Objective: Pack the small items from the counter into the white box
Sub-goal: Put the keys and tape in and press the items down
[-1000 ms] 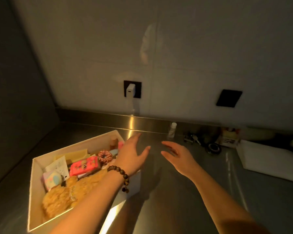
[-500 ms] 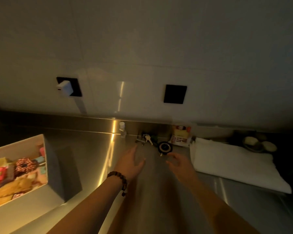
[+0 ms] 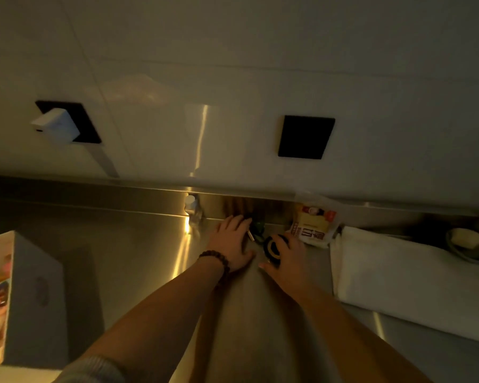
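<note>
The white box [image 3: 36, 286] stands at the left edge of the steel counter, with colourful small items inside. My left hand [image 3: 231, 241], a bead bracelet on its wrist, lies flat with straight fingers over a bunch of keys [image 3: 251, 235] near the back wall. Just to its right, my right hand [image 3: 288, 258] curls its fingers and thumb around a round black disc [image 3: 271, 246]. A small white-capped bottle [image 3: 190, 207] stands against the backsplash to the left of my hands. A snack packet [image 3: 314, 222] leans there on their right.
A folded white cloth [image 3: 398, 272] lies on the counter at the right, with a bowl [image 3: 468, 241] behind it. On the wall, a white charger [image 3: 56, 125] sits in one black socket, and a second black socket [image 3: 304, 136] is to its right.
My view swung right, away from the box. Both hands reached forward to the back of the counter; the left came down on the keys and the right closed around the black disc.
</note>
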`<control>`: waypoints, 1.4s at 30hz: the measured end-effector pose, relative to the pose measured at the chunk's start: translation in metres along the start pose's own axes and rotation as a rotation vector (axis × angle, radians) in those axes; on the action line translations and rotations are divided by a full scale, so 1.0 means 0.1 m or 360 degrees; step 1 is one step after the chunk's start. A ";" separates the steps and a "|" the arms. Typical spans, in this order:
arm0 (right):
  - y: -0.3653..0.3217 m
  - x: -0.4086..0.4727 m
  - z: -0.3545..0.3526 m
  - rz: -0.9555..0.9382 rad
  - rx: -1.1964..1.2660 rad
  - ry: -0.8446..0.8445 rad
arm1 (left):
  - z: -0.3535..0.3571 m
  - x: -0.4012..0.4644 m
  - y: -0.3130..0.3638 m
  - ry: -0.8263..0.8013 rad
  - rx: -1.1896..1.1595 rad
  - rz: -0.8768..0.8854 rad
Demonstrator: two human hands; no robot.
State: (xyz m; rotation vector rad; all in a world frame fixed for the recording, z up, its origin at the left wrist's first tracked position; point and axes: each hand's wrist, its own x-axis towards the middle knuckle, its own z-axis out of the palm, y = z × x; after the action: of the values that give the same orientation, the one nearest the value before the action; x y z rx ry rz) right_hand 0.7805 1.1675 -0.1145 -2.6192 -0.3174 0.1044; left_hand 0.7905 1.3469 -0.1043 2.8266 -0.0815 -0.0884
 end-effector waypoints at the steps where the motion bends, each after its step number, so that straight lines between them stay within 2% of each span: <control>1: 0.02 0.02 0.04 -0.0020 -0.0040 0.0031 | 0.05 0.03 -0.01 0.0015 0.0027 0.0021; 6: 0.10 0.04 0.09 -0.0049 -0.0173 0.0224 | 0.16 0.08 -0.03 0.0160 -0.0012 0.0061; 9: 0.10 0.00 0.09 -0.0008 -0.0152 0.0220 | 0.17 0.04 -0.05 0.0236 -0.0098 0.0068; 20: 0.12 -0.31 0.04 0.0017 0.0070 0.0165 | 0.21 -0.20 0.09 0.0198 -0.0195 -0.0046; 28: 0.13 -0.56 -0.06 -0.0038 0.0156 0.0191 | 0.08 -0.54 0.23 0.0283 -0.0552 -0.0195; 34: -0.19 -0.64 -0.40 -0.0215 0.0332 0.0203 | -0.45 -0.93 0.23 0.0452 -0.0682 -0.0302; 37: -0.58 -0.65 -0.61 -0.0380 0.0450 0.0230 | -0.89 -1.23 0.15 0.0607 -0.0682 -0.0299; 42: -1.40 -0.69 -0.81 -0.0701 0.0561 0.0107 | -1.61 -1.85 -0.21 0.0861 -0.0518 -0.0343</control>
State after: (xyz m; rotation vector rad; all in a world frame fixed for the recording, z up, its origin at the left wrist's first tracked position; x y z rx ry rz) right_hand 0.6954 1.2317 0.0247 -2.1463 -0.7675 -0.0720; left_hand 0.6183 1.4281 0.0522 2.4282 0.3271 0.5594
